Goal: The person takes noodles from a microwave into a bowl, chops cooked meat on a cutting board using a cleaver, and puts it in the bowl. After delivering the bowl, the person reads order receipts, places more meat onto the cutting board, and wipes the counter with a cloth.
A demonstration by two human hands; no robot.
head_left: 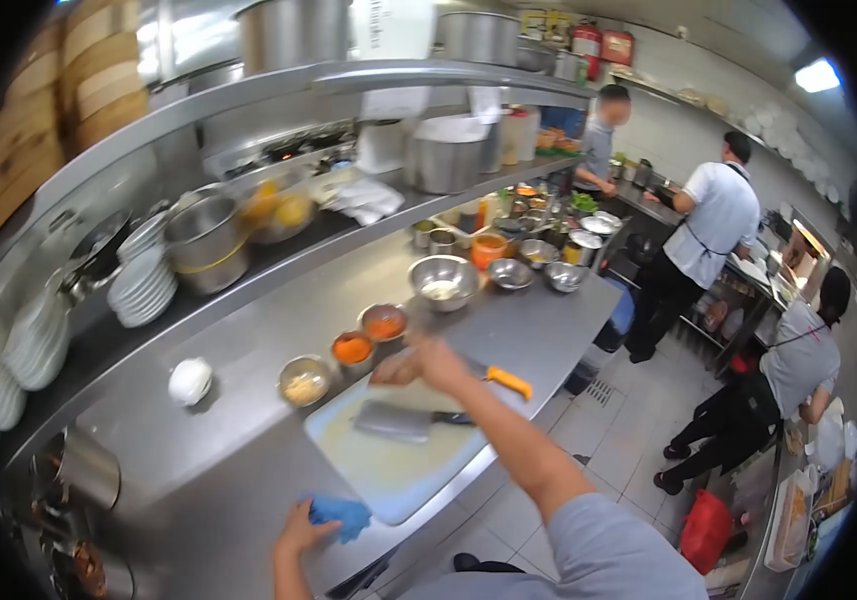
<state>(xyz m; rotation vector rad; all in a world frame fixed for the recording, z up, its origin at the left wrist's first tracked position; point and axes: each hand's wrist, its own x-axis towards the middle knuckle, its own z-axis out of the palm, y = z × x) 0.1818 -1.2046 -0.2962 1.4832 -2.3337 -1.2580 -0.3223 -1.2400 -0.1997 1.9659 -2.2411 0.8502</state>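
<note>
At the lower middle my left hand point(296, 532) grips a crumpled blue cloth point(343, 515), low by the near corner of a white cutting board point(349, 465). My right hand point(421, 364) is above the board's far side, close to the small bowls. Motion smears its fingers, and I cannot make out whether they hold anything. On the board a cleaver point(394, 421) lies flat, its dark handle partly behind my right forearm. A yellow-handled knife point(509, 382) lies beyond that arm. Behind the board stand metal bowls of chopped pale food point(305, 388), bright orange food point(352, 348) and red-orange food point(385, 322).
A white ball-shaped item point(190, 382) sits on the steel counter point(159, 445). A larger steel bowl point(444, 284) stands farther back. Above runs a shelf with stacked bowls point(142, 288) and pots point(206, 240). Several co-workers, including one in an apron point(714, 215), stand at the right.
</note>
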